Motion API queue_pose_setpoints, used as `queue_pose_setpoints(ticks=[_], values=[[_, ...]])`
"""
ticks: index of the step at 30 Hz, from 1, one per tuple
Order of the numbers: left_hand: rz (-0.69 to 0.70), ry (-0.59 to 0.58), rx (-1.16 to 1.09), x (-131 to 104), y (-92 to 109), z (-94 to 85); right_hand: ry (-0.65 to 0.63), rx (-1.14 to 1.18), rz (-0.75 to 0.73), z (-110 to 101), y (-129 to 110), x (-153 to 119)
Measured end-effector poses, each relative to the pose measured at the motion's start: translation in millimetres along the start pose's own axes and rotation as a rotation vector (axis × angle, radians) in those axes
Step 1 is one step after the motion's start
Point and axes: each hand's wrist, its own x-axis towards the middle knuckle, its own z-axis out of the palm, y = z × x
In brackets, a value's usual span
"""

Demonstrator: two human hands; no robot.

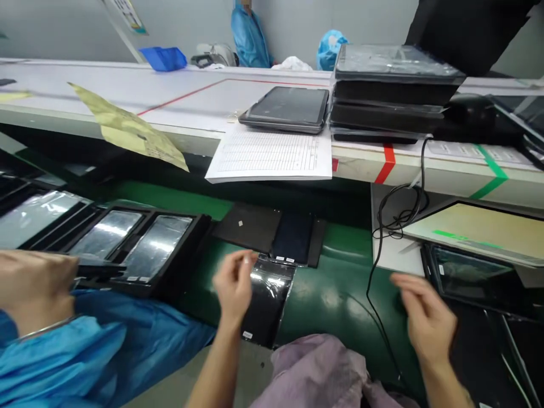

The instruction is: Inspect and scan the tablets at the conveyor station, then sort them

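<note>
My left hand [233,289] is closed, thumb and fingertips pinched together, at the upper left edge of a glossy black screen panel [266,306] in clear film. What the pinch holds, if anything, I cannot make out. The panel lies on the green conveyor belt [329,292] in front of my lap. To the right, my right hand [429,323] hovers with fingers stretched loosely leftward and nothing visible in them. Just beyond the panel lie a dark blue screen panel [292,238] and a black board [250,226].
At left, a co-worker's hand [36,283] is near black trays [159,243] of film-covered screens. A shelf above bears a tablet [289,107], printed sheets [272,156] and stacked black trays [386,93]. A black cable [373,277] hangs over the belt. More screens [476,277] lie right.
</note>
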Motion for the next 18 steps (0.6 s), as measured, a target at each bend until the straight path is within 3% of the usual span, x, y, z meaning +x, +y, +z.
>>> queue_pose_setpoints(ticks=[2, 4, 6, 9, 15, 18], values=[[-0.740, -0.014, -0.099, -18, -68, 0.6, -0.118, -0.001, 0.370, 2, 48, -56], [-0.943, -0.053, -0.138, -25, -112, 11.8, -0.185, -0.001, 0.593, 2, 78, -100], [-0.994, -0.073, -0.183, -25, -136, 27.3, -0.244, 0.031, 0.709, 0, 88, -131], [-1.029, -0.077, -0.251, -17, -152, 50.9, -0.266, 0.042, 0.770, -8, 85, -151], [-1.133, -0.017, -0.317, 2, -176, 92.2, -0.056, -0.015, 0.769, -21, 79, -150], [-1.178, 0.029, -0.327, 10, -184, 105.4, -0.048, -0.021, 0.751, -22, 85, -153]])
